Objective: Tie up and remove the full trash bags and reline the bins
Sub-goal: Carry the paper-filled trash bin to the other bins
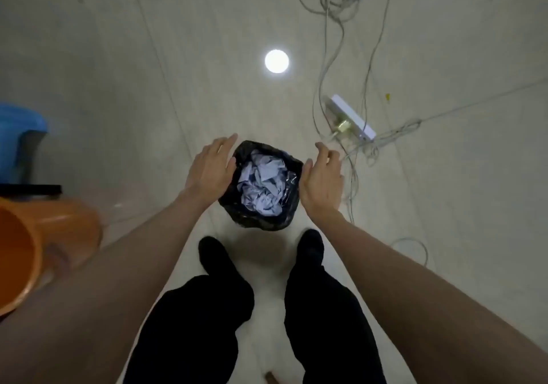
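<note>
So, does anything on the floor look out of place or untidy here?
Yes. An orange plastic bucket lies tipped on its side at the left, and loose grey cables sprawl in tangles across the floor around a white power strip, right of the black-lined trash bin. No crumpled paper has spilled out.

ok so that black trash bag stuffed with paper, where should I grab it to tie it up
Grip the black trash bag by its loose rim, coming down from above on opposite sides. The mouth faces up and stands open, with crumpled paper filling the middle, so only the edge film is free to gather. The left hand and right hand already flank it, open.
</note>
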`<state>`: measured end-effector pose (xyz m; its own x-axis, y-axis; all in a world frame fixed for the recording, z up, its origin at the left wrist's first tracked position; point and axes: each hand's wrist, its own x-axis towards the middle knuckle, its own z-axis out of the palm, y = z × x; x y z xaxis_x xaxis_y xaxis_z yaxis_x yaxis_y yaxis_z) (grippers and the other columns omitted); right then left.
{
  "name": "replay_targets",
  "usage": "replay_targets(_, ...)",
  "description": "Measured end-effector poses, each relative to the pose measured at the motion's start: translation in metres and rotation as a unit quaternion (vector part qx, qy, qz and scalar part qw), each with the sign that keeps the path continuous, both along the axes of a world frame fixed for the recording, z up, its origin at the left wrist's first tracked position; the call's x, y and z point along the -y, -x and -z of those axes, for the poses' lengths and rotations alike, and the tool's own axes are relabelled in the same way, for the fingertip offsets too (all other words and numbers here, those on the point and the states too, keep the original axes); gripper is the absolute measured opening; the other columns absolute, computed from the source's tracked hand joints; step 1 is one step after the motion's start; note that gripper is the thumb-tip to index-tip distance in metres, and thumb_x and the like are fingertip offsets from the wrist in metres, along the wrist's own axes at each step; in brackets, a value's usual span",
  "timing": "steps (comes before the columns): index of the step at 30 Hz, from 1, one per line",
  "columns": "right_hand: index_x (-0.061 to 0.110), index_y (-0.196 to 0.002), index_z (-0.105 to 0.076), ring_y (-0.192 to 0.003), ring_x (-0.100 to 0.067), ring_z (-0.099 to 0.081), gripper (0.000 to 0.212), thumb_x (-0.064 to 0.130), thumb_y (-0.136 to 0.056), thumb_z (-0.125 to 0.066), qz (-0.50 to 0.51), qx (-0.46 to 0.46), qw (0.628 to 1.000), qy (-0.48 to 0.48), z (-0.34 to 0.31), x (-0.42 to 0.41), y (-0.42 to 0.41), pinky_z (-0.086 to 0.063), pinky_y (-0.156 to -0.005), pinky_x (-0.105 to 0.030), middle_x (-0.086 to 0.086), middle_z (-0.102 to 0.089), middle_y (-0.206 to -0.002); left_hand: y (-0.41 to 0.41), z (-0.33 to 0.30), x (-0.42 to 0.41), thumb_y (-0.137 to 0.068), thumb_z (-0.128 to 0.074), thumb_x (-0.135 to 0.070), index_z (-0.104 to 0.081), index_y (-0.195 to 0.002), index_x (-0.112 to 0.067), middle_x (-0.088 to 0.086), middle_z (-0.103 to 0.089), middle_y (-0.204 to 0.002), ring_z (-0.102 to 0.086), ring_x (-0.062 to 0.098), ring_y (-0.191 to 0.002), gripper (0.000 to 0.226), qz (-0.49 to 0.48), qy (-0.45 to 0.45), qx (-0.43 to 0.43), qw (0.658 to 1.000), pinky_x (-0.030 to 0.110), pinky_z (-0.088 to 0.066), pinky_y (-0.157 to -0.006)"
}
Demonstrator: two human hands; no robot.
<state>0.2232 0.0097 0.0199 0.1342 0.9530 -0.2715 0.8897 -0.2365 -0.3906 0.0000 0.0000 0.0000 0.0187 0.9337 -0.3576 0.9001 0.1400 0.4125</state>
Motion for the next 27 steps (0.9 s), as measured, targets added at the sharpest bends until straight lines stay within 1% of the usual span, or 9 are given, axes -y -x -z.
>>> replay_targets(4, 0.017, -0.142, -0.037, -0.104, -0.033, -0.052, 0.040, 0.022, -0.102, -0.034, 0.057, -0.044, 0.996, 0.049, 0.072, 0.019, 0.004, -0.050, -0.079, -0.048, -0.011, -0.043, -0.128, -0.006, 0.069, 0.011, -0.104, -0.035, -0.023, -0.025, -0.153, -0.022, 0.012, -0.044, -0.142, -0.055, 0.038, -0.111, 0.050, -0.042, 0.037, 0.011, 0.998, 0.048, -0.049, -0.087)
replay_targets(7, 0.015, -0.145, -0.033, -0.109, -0.035, -0.049, 0.043, 0.019, -0.102, -0.032, 0.098, -0.048, 0.991, 0.083, 0.116, 0.028, 0.001, -0.046, -0.078, -0.045, -0.014, -0.041, -0.130, -0.009, 0.108, 0.014, -0.104, -0.035, -0.020, -0.020, -0.155, -0.026, 0.016, -0.050, -0.129, -0.058, 0.041, -0.098, 0.054, -0.060, 0.049, 0.020, 0.997, 0.050, -0.049, -0.078)
replay_targets(10, 0.016, -0.145, -0.031, -0.107, -0.037, -0.052, 0.042, 0.021, -0.104, -0.031, 0.113, -0.049, 0.986, 0.115, 0.144, 0.037, 0.002, -0.037, -0.074, -0.040, -0.014, -0.045, -0.130, -0.012, 0.129, 0.016, -0.097, -0.044, -0.006, -0.013, -0.155, -0.032, 0.014, -0.053, -0.114, -0.054, 0.035, -0.081, 0.071, -0.075, 0.036, 0.019, 0.996, 0.046, -0.046, -0.067)
replay_targets(13, 0.015, -0.143, -0.031, -0.098, -0.038, -0.057, 0.040, 0.019, -0.103, -0.032, 0.104, -0.073, 0.986, 0.112, 0.158, 0.041, 0.006, -0.035, -0.072, -0.038, -0.013, -0.053, -0.127, -0.013, 0.136, 0.016, -0.090, -0.049, 0.003, -0.013, -0.155, -0.033, 0.013, -0.053, -0.110, -0.052, 0.032, -0.075, 0.082, -0.070, 0.011, 0.007, 0.997, 0.042, -0.041, -0.061)
replay_targets(16, 0.016, -0.144, -0.028, -0.095, -0.036, -0.058, 0.046, 0.014, -0.099, -0.035, 0.109, -0.093, 0.984, 0.110, 0.163, 0.038, 0.012, -0.040, -0.073, -0.041, -0.013, -0.056, -0.125, -0.011, 0.142, 0.020, -0.090, -0.047, 0.005, -0.014, -0.154, -0.034, 0.012, -0.052, -0.109, -0.054, 0.033, -0.072, 0.083, -0.087, -0.001, 0.005, 0.996, 0.043, -0.044, -0.058)
replay_targets(18, 0.019, -0.146, -0.027, -0.098, -0.036, -0.058, 0.048, 0.013, -0.099, -0.034, 0.102, -0.099, 0.983, 0.113, 0.164, 0.029, 0.014, -0.043, -0.078, -0.043, -0.012, -0.056, -0.125, -0.012, 0.144, 0.026, -0.092, -0.043, 0.005, -0.014, -0.154, -0.035, 0.011, -0.052, -0.109, -0.053, 0.030, -0.071, 0.079, -0.126, -0.008, 0.017, 0.992, 0.045, -0.045, -0.059)
replay_targets(23, 0.033, -0.146, -0.027, -0.098, -0.026, -0.057, 0.046, 0.022, -0.102, -0.033, 0.037, -0.157, 0.982, 0.094, 0.165, 0.011, 0.008, -0.039, -0.076, -0.036, -0.007, -0.058, -0.116, -0.017, 0.143, 0.044, -0.100, -0.033, -0.008, -0.017, -0.152, -0.042, 0.007, -0.054, -0.124, -0.058, 0.029, -0.084, 0.064, -0.262, -0.021, 0.086, 0.961, 0.040, -0.046, -0.071)
replay_targets(25, 0.037, -0.147, -0.026, -0.098, -0.024, -0.056, 0.050, 0.023, -0.100, -0.037, 0.014, -0.153, 0.984, 0.092, 0.164, 0.019, 0.002, -0.039, -0.074, -0.035, -0.004, -0.056, -0.117, -0.019, 0.144, 0.052, -0.100, -0.033, -0.008, -0.016, -0.153, -0.041, 0.007, -0.054, -0.129, -0.058, 0.027, -0.092, 0.064, -0.278, -0.025, 0.091, 0.956, 0.037, -0.046, -0.074)
replay_targets(27, 0.037, -0.148, -0.023, -0.099, -0.024, -0.056, 0.054, 0.021, -0.099, -0.039, -0.004, -0.144, 0.985, 0.094, 0.164, 0.028, -0.001, -0.038, -0.073, -0.034, -0.003, -0.056, -0.120, -0.021, 0.144, 0.057, -0.100, -0.034, -0.007, -0.015, -0.154, -0.039, 0.008, -0.053, -0.124, -0.056, 0.025, -0.094, 0.065, -0.278, -0.025, 0.085, 0.956, 0.037, -0.046, -0.075)
